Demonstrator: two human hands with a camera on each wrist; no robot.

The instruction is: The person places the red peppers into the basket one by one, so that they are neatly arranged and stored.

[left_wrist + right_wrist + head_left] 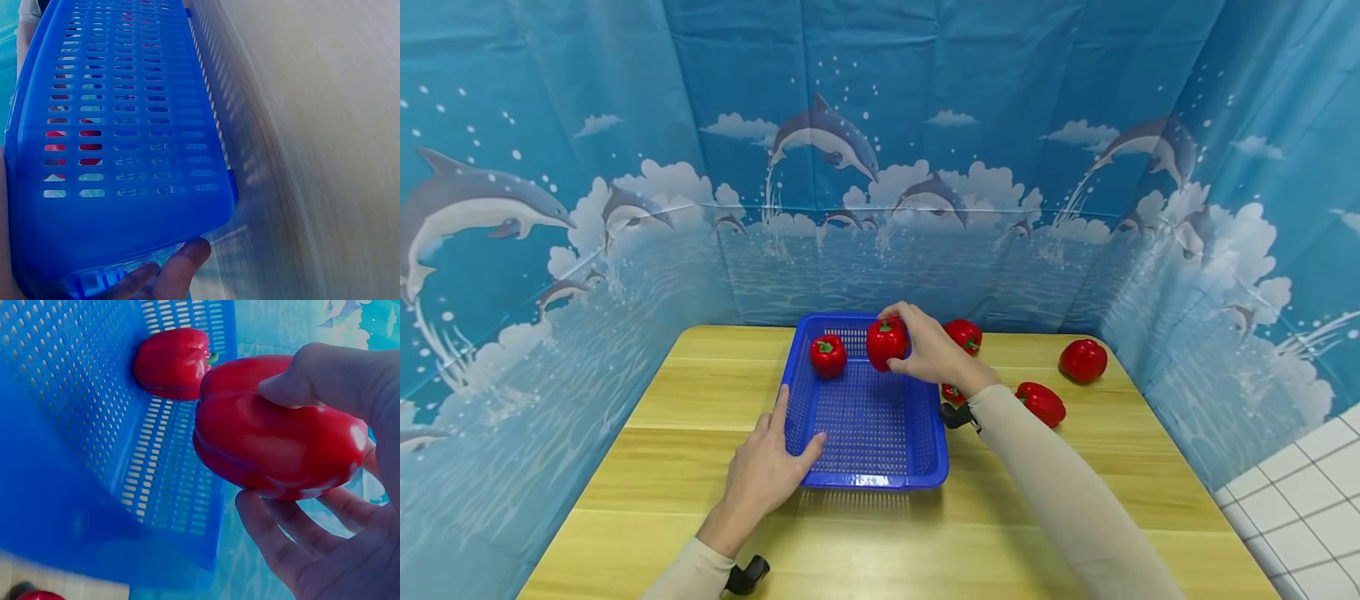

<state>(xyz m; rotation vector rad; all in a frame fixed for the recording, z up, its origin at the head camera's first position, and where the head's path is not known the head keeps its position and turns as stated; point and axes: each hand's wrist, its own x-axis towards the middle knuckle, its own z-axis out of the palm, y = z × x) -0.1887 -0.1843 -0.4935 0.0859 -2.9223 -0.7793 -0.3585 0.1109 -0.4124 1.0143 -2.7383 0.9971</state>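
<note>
A blue perforated basket (872, 481) stands on the wooden table (662, 467). One red bell pepper (828, 355) lies in its far left corner, also seen in the right wrist view as a pepper in the basket (172, 362). My right hand (925, 346) grips a second red pepper (887, 342) just above the basket's far right part; its thumb and fingers (325, 381) wrap the held pepper (275, 444). My left hand (775, 454) holds the basket's near left corner, thumb inside the rim and fingers outside. The left wrist view shows the basket wall (125, 125) with fingertips (181, 269) against it.
More red peppers lie on the table right of the basket: one (964, 335) at the far edge, one (1082, 360) far right, one (1041, 402) nearer, and a small one (952, 392) partly hidden by my right wrist. A blue dolphin curtain (880, 167) walls in three sides.
</note>
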